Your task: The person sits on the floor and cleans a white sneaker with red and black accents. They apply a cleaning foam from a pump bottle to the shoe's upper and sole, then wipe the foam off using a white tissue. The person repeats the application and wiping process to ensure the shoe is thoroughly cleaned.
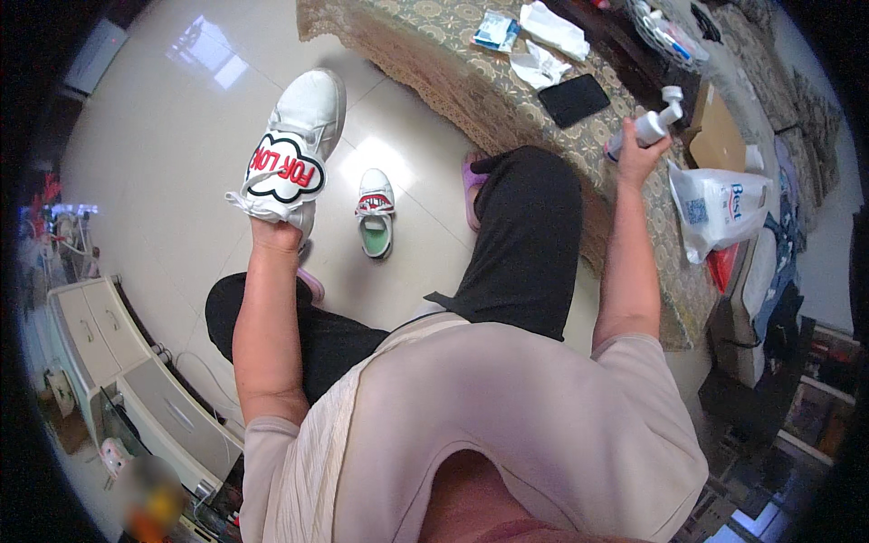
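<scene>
My left hand (277, 234) is pushed into the opening of a white lace-up sneaker (309, 102), its fingers hidden inside; the shoe is held up above the floor, toe pointing away. A cloud-shaped patch with red lettering covers its tongue. The matching sneaker (375, 214) stands on the tiles, green insole showing. On the right, my right hand (641, 153) grips a white plastic bottle (652, 127) with a pump or brush head, over the cloth-covered table.
A patterned tablecloth (434, 75) carries a black smartphone (574, 100), crumpled white tissues (540, 66), a blue-and-white packet (496, 31), a cardboard box (719, 129) and a white plastic bag (719, 207). A cream cabinet (170, 407) stands at lower left.
</scene>
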Demonstrator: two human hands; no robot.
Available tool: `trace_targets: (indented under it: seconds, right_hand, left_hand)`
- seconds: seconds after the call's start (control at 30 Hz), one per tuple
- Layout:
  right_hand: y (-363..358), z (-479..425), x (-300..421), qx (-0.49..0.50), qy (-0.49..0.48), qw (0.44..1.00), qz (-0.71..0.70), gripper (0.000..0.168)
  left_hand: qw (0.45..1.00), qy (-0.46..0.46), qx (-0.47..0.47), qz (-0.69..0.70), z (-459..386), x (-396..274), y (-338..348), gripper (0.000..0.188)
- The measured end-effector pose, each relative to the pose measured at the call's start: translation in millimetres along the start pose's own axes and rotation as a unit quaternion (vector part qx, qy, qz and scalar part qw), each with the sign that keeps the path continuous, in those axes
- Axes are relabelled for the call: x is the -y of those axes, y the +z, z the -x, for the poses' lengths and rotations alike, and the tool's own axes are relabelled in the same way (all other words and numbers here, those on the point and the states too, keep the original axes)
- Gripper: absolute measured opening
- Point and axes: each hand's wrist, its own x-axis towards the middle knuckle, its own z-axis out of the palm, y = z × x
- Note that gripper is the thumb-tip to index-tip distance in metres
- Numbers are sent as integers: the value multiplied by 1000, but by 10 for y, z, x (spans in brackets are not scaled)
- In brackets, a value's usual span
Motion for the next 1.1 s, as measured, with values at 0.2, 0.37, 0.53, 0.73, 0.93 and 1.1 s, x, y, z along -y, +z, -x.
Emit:
trace_targets:
  seconds: [0.2, 0.37, 0.53, 0.73, 0.93, 1.1]
  right_hand:
    - [-123, 121, -499, 33, 35, 997, -65, 76]
    - [-374, 551, -323, 39, 11, 999, -30, 68]
    - [-344, 860, 466, 172, -149, 972, 62, 34]
    - [1045, 224, 776, 222, -291, 916, 164, 41]
    - [1514, -91, 246, 355, -243, 851, 300, 26]
    - [1494, 19, 356, 308, -106, 944, 53, 24]
  left_hand:
    - [998, -2, 60, -29, -76, 71, -45, 35]
    - [986, -25, 153, 61, 8, 46, -21, 34]
    - [992, 47, -88, -80, 83, 82, 255, 35]
    - [767, 285, 83, -569, -296, 132, -315, 35]
    - [996, -10, -53, -75, 55, 65, 306, 38]
    - [996, -25, -67, -59, 133, 65, 428, 35]
